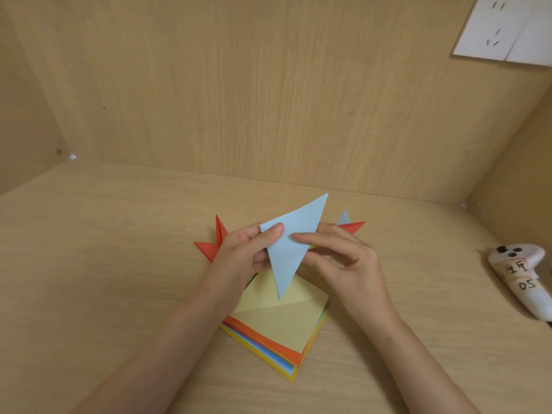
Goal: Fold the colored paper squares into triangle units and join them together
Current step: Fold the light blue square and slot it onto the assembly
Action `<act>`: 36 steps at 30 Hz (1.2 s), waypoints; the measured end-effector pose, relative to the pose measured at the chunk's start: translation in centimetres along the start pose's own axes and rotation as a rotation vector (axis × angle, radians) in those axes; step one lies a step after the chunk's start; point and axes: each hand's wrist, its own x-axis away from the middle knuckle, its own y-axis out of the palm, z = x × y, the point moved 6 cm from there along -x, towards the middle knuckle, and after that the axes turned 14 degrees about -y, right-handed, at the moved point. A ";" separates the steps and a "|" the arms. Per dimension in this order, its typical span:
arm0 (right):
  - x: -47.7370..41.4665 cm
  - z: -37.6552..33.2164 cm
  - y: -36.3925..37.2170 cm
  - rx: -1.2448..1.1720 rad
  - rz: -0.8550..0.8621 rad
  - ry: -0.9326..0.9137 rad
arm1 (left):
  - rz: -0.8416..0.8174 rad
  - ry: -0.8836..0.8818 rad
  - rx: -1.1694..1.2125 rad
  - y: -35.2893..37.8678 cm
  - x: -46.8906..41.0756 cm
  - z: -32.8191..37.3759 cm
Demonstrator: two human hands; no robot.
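The left hand (242, 252) pinches the left corner of a blue triangle (294, 240) of folded paper, thumb on its front face and curled fingers behind. The right hand (343, 258) lays a straight forefinger across the middle of the triangle; its thumb seems to sit under the right edge, pinching the paper, though that contact is partly hidden. The other right fingers hang loosely curled. Both forearms reach in from the near edge of the desk (104, 264), and the triangle is held in the air with its long point hanging down.

Directly under it, near the middle of the desk, lies a stack of coloured paper squares (277, 330), its top sheet pale yellow with a crease across it. Behind the left hand red folded points (213, 243) stick out; behind the right hand show a red tip (354, 225) and a small blue tip (344, 218).

The desk is pale wood grain, closed in by a back panel (239, 85) and side panels of the same wood. A white controller (519, 279) with handwritten labels lies at the right edge. A white sheet (507, 28) hangs at the upper right.
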 end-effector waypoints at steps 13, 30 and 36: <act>0.1 0.0 0.0 -0.089 0.057 0.039 | -0.020 -0.012 0.054 0.3 0.0 0.0; 0.6 2.1 0.2 -0.399 0.222 0.440 | 0.095 0.096 0.022 0.4 0.5 0.7; 0.9 2.3 -0.2 -0.366 0.282 0.490 | 0.134 0.088 -0.007 0.5 0.7 0.7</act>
